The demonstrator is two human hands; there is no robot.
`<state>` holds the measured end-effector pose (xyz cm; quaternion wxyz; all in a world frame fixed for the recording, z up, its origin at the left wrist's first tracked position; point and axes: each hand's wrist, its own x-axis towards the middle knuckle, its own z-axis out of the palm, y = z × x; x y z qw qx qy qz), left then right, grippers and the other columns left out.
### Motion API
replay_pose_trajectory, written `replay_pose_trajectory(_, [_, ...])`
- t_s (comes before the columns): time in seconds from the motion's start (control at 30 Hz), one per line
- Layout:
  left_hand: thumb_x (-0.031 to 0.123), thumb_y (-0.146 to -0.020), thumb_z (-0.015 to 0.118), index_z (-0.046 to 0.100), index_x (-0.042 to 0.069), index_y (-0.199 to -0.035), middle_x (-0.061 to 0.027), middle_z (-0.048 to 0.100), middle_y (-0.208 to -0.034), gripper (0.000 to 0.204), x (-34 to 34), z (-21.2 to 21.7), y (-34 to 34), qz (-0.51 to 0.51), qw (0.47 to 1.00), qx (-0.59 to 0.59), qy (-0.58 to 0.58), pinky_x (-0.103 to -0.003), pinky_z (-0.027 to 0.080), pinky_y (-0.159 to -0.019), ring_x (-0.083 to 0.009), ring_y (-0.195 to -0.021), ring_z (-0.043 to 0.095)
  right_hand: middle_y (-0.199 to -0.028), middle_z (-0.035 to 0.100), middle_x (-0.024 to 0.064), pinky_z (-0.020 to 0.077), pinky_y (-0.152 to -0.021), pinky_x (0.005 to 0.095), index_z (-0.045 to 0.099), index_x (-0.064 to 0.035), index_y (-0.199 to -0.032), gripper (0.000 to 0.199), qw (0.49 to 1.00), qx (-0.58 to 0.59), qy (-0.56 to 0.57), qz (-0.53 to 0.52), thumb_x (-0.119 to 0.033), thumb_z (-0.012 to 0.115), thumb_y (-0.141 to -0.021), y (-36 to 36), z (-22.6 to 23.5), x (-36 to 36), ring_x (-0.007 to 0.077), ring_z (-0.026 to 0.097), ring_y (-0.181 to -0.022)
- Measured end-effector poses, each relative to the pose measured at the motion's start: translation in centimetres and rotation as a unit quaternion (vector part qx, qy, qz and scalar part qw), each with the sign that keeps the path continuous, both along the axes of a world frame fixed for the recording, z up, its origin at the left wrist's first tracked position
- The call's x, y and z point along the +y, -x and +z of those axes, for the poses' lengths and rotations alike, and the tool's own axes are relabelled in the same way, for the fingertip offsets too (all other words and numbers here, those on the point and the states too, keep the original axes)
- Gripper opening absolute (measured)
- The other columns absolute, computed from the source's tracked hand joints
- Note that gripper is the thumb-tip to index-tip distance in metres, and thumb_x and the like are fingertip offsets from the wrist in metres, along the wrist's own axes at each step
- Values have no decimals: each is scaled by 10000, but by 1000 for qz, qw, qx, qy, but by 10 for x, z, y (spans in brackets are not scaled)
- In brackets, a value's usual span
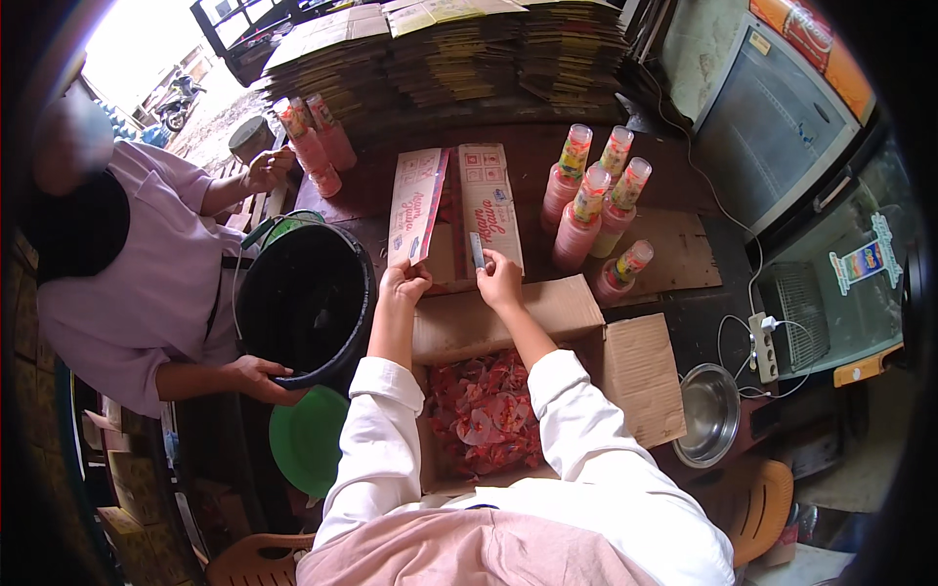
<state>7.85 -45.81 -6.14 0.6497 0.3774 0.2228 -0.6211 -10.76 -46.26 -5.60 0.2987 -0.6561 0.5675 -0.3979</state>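
I've got the box [408, 200] lying on the bench [374, 190], just beyond the open carton [459, 324], its two printed flaps spread apart. My left hand [405, 281] is closed on the near corner of the left flap, past the carton's far side. My right hand [499, 280], also past that side, grips a blade [477, 248] pointing away from the carton; it overlaps the right flap, can't tell if they touch.

Risks, my read: the blade sits close to the left hand, so a slip toward it could nick fingers. Too hard a pull on the left flap may tear it or slide the box. Both forearms cross the carton, so a low sleeve could snag its rim. A sideways swing right could topple the tall cup stacks [586, 210] beyond and right of the carton.

Containers: carton holds a loose heap of red and clear plastic pieces [489, 415]. Box contents unclear. Black bucket [363, 293], left of the carton, is held at its rim by a co-worker's hand [264, 378]; interior too dark to judge. Green basin [305, 444] near the carton's left side, steel bowl [710, 415] to its right.
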Motion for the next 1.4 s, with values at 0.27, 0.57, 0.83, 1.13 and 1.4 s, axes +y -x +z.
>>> replay_pose_trajectory(0.27, [136, -867, 457, 542, 89, -979, 10, 596, -875, 148, 8, -31, 19, 18, 997, -69, 27, -316, 432, -646, -139, -813, 555, -664, 605, 118, 481, -628, 338, 589, -22, -1016, 345, 997, -16, 77, -1, -28, 604, -671, 6, 18, -65, 227, 602, -625])
replay_pose_trajectory(0.57, [231, -856, 535, 480, 85, -1098, -40, 572, -1043, 287, 15, -4, 48, 31, 997, -59, 39, -365, 428, -875, -189, -1015, 519, -694, 609, 142, 483, -663, 368, 604, -28, -996, 343, 985, 62, 160, -12, -32, 570, -655, -52, -1, -185, 275, 603, -684])
replay_pose_trajectory(0.83, [216, -859, 535, 562, 122, -1016, 21, 599, -992, 184, 20, -2, 44, 49, 999, -7, 19, -292, 424, -798, -132, -913, 544, -776, 613, 208, 480, -736, 381, 624, 2, -956, 327, 976, 97, 192, -43, -33, 532, -645, -90, -22, -235, 317, 603, -770])
replay_pose_trajectory(1.13, [150, -869, 509, 544, 52, -1008, -74, 599, -1006, 174, 27, -6, 33, 77, 984, 93, 133, -341, 466, -820, -181, -926, 576, -767, 617, 209, 485, -754, 360, 638, -8, -942, 329, 983, 121, 136, -22, -46, 540, -631, -102, -19, -246, 307, 617, -749])
replay_pose_trajectory(1.4, [138, -882, 479, 527, 43, -1005, -79, 623, -948, 163, 30, -1, 28, 53, 979, 65, 185, -321, 461, -750, -167, -861, 603, -954, 601, 197, 457, -843, 348, 647, -85, -968, 329, 987, 156, 27, 5, -59, 604, -643, -106, -10, -255, 294, 588, -912])
